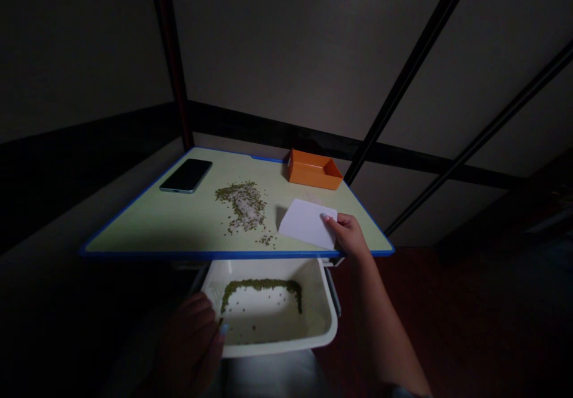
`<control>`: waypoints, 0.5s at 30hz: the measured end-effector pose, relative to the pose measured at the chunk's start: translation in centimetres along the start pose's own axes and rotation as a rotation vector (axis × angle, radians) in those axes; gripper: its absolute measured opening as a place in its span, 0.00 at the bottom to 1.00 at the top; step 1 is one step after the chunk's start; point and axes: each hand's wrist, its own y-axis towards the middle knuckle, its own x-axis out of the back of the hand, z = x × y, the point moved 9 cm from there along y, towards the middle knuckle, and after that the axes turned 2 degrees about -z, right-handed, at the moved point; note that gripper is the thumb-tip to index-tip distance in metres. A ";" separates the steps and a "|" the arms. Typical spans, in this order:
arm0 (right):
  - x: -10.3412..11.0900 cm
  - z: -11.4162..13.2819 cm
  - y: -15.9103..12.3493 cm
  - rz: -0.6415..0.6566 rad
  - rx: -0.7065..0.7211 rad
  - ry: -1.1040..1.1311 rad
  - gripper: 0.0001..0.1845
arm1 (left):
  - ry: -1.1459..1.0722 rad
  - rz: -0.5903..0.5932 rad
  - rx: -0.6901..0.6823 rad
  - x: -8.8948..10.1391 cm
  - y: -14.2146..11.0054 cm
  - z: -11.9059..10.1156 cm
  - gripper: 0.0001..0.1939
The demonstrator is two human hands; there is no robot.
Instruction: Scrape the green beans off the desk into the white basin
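Note:
My right hand (347, 231) grips a flat white scraper (307, 222) by its right end, thumb on top, at the table's front right. Left of the scraper, small green beans mixed with white grains (245, 204) lie in a loose patch on the pale table (147, 225), with a few stray beans near its front edge. My left hand (192, 338), dim and with curled fingers, is at the left side of a white bin (308, 345); what its fingers hold, if anything, is unclear. Green beans (264, 283) line the bin's far side, with a few scattered on its floor.
An orange open box (314, 170) stands at the table's back right. A dark-screened phone (187, 175) lies at the back left. Blue edging (242, 255) runs around the table, and the bin sits just below its front edge. Panelled walls (286, 46) rise behind.

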 end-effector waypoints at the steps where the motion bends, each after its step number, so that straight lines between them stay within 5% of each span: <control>1: 0.2 0.1 0.0 -0.013 0.007 0.013 0.25 | -0.007 0.001 -0.002 0.0 0.0 0.0 0.09; 6: 1.0 0.4 0.0 -0.082 0.051 0.023 0.25 | -0.023 -0.012 -0.010 -0.1 0.2 -0.2 0.09; 15: 0.0 -0.1 0.1 0.015 0.011 0.004 0.24 | -0.035 -0.013 0.022 0.0 1.4 -0.4 0.10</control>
